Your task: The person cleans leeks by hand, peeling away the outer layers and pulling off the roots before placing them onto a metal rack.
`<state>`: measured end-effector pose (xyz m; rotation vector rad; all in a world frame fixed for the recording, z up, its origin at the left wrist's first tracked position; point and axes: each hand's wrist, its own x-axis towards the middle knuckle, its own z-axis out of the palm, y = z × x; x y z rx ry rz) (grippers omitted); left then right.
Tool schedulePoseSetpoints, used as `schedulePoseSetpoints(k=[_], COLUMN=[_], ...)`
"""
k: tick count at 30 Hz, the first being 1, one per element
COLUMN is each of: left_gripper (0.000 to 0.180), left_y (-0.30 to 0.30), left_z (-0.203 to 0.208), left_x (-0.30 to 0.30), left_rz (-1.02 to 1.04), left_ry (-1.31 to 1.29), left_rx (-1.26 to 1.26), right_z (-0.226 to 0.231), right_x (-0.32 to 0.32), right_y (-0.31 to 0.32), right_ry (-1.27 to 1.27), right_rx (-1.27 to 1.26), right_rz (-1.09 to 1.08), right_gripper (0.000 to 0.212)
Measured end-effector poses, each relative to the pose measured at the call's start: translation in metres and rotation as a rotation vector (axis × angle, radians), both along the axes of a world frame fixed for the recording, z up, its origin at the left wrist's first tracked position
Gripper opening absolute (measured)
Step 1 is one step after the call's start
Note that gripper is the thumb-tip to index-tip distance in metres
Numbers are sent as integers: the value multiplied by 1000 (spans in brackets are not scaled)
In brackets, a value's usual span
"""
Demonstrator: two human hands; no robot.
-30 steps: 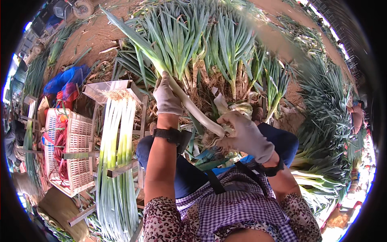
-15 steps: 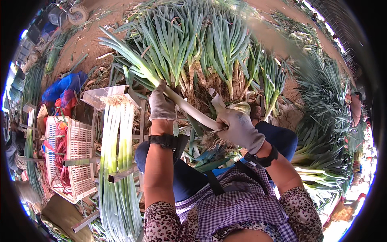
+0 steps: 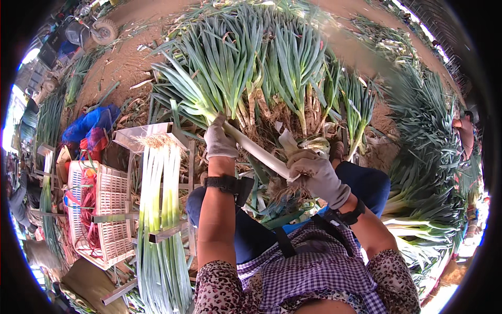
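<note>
A single leek (image 3: pixel 260 153) lies slantwise between my gloved hands, its green leaves up at the left and its root end down at the right. My left hand (image 3: pixel 220 140) is wrapped round it where the white shank turns green. At the root end, my right hand (image 3: pixel 319 175) is closed on the base, with thin brown roots hanging below. Strips of pale peeled skin stick up beside my right hand. Beyond both hands stands a dense pile of untrimmed leeks (image 3: pixel 225 68) with soil on their roots. On my left, a bundle of clean leeks (image 3: pixel 159 193) rests in a metal rack (image 3: pixel 151 132), roots toward the far end.
Left of the rack stands a pale plastic basket (image 3: pixel 112 209) holding red netting or string. A blue bag (image 3: pixel 91 124) lies behind it. A long heap of leeks (image 3: pixel 418 157) runs along the right. Leaf scraps litter the brown ground, and a wheeled vehicle (image 3: pixel 104 31) stands far left.
My right hand has turned slightly at the root end, and the leek's leafy end has dropped a little. The whole view has shifted, moving the surroundings slightly right. Both hands still hold the leek.
</note>
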<state>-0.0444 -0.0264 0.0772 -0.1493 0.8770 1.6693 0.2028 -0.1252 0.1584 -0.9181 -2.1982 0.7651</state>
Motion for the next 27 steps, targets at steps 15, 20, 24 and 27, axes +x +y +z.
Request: schedulePoseSetpoints(k=[15, 20, 24, 27], left_gripper=[12, 13, 13, 15], left_y=[2, 17, 15, 13], left_z=[9, 4, -39, -40], left_x=[31, 36, 19, 53], left_rz=[-75, -28, -137, -92], left_ry=[-72, -8, 165, 119], left_rx=[215, 194, 14, -125], right_z=[35, -57, -33, -1], right_x=[29, 39, 26, 38], right_y=[-14, -22, -50, -68], right_ry=[227, 421, 430, 288], right_rx=[-537, -1228, -808, -728], right_rz=[-267, 49, -151, -143], right_gripper=[70, 64, 65, 72])
